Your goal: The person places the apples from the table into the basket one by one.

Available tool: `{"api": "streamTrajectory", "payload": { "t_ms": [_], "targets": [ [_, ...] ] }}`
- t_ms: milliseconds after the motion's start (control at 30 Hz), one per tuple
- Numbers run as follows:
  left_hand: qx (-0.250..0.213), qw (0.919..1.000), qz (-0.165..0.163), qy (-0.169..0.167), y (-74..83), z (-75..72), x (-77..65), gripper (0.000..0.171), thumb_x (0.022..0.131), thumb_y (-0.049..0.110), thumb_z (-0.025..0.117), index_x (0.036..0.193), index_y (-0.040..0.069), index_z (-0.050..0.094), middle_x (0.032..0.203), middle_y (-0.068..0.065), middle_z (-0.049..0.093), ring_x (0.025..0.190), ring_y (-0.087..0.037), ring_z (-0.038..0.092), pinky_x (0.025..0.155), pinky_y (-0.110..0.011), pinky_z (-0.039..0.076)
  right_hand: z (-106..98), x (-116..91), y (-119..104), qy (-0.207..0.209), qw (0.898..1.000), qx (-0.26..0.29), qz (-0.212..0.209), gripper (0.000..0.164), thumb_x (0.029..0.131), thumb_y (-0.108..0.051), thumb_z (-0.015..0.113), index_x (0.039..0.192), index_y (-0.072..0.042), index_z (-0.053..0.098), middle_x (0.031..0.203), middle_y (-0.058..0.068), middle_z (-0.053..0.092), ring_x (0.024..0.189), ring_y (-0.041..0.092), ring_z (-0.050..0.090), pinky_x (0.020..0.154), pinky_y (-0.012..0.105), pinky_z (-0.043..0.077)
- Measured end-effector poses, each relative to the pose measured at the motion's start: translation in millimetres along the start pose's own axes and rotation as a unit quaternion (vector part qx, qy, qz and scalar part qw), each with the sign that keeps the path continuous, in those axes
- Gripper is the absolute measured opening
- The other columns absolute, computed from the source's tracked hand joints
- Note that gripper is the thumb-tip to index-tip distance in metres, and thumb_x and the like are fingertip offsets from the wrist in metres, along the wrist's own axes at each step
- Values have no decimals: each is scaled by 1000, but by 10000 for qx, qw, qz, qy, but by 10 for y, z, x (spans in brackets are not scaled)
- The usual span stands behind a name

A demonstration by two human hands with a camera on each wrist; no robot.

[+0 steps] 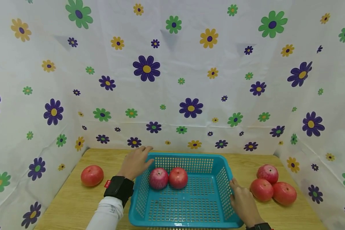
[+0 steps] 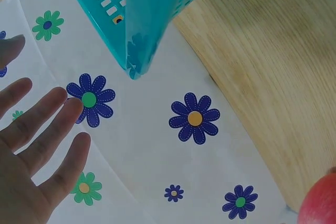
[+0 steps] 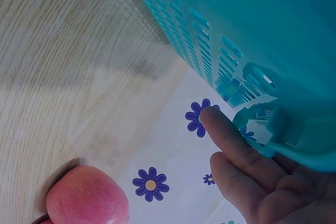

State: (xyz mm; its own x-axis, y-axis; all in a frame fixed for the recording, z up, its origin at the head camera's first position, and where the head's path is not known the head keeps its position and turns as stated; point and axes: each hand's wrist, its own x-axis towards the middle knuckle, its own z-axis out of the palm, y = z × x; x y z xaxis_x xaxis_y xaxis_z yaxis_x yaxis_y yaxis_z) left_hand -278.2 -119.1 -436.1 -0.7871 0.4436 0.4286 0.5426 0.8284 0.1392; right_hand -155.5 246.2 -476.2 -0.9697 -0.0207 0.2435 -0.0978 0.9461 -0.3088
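Observation:
A blue-green plastic basket point(image 1: 182, 223) with slotted walls sits on the table in the head view. Inside it, toward the far left, two red apples point(image 1: 178, 178) lie side by side. My left hand point(image 1: 135, 162) hovers by the basket's far left corner, and in the left wrist view its fingers point(image 2: 50, 121) are spread, holding nothing. At the right wall, my right hand point(image 1: 243, 201) grips the basket's rim. From the right wrist view, two of its fingers point(image 3: 236, 145) extend along the outside beneath the rim, while the others are partly hidden behind it.
One red apple point(image 1: 92, 175) rests on the wooden table point(image 1: 72, 204) left of the basket. Three more apples point(image 1: 261, 189) cluster to the right, near my right hand. A white flower-patterned cloth point(image 1: 172, 89) hangs behind and along both sides.

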Motion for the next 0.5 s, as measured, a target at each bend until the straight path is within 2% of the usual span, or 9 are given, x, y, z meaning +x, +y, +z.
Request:
{"api": "streamTrajectory", "payload": {
  "t_ms": [200, 367, 500],
  "targets": [
    [-10, 9999, 52, 161, -51, 8, -32, 44, 86, 15, 81, 124, -1, 65, 109, -20, 69, 93, -35, 69, 74, -46, 60, 9, 1, 4, -35, 10000, 31, 53, 45, 76, 14, 74, 120, 18, 64, 124, 39, 59, 94, 47, 70, 76, 53, 59],
    [83, 9998, 48, 150, -138, 15, -86, 43, 86, 15, 82, 122, -1, 65, 109, -21, 69, 92, -35, 69, 70, -45, 61, 17, -2, 3, -103, 9999, 52, 114, 45, 77, 14, 73, 121, 18, 63, 124, 39, 59, 94, 47, 70, 75, 52, 59],
    [-14, 9999, -51, 145, -208, -3, -120, 43, 86, 14, 81, 123, -2, 65, 112, -23, 69, 96, -38, 69, 74, -48, 61, 23, 0, -1, -25, 10000, 26, 79, 44, 77, 13, 73, 120, 18, 63, 124, 39, 59, 92, 47, 70, 74, 52, 59]
  ]
}}
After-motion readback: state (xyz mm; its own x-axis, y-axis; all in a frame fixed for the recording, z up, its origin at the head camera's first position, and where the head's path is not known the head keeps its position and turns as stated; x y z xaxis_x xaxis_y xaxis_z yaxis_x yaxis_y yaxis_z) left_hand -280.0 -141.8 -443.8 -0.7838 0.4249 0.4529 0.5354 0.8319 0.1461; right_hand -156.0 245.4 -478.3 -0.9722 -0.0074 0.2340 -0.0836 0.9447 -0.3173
